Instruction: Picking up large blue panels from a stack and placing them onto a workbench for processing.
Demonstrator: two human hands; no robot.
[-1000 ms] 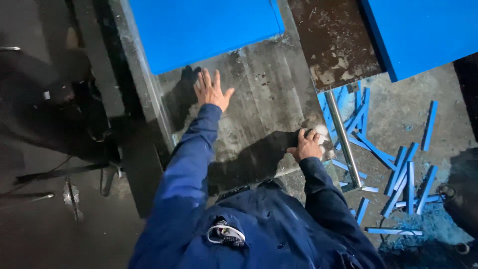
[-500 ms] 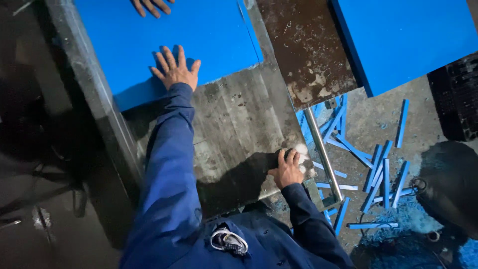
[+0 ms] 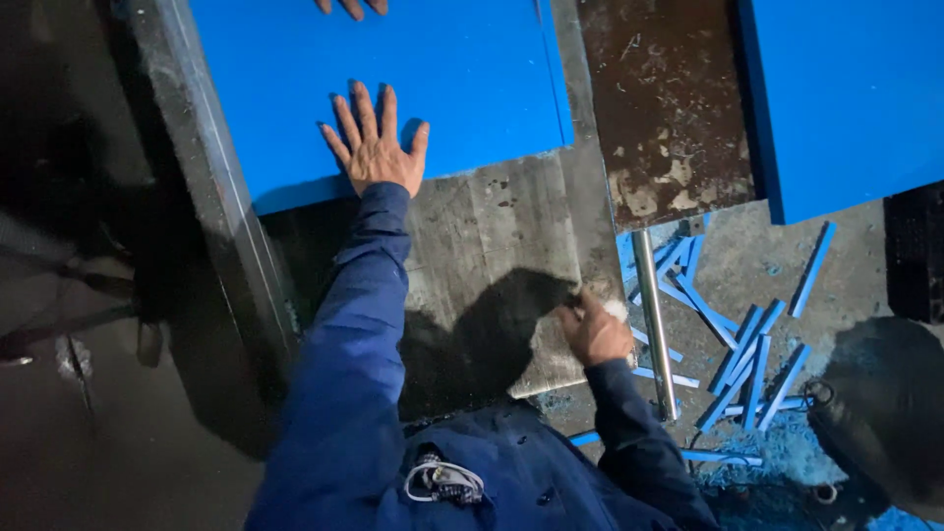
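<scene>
— So where does the blue sheet (image 3: 413, 88) lie against the left hand (image 3: 375, 147)?

— Right under it. The left hand lies flat with its fingers spread wide, palm down on the near edge of the sheet, holding nothing. The sheet itself rests on the grey metal table (image 3: 492, 265) and runs up and away from the hand towards the top of the view.

— And the right hand (image 3: 593, 329)?

— Down at the near right edge of the same table, well apart from the sheet. Its fingers are curled in, and a bit of something pale shows just beyond the knuckles; I cannot tell whether it grips that or only rests against the table's edge. A metal rod (image 3: 653, 320) lies just beside it, on the right.

— Count things for me.

— Two blue sheets: the one under the left hand and a second blue sheet (image 3: 846, 98) off to the right, with a rusty brown plate (image 3: 669, 108) between them. One rod. The narrow blue strips (image 3: 757, 364) scattered on the floor right of the rod number about a dozen; they overlap, so the exact count is unclear.

— Any other hands?

— Fingertips of another person (image 3: 351, 6) touch the far edge of the first sheet, at the top of the view.
</scene>
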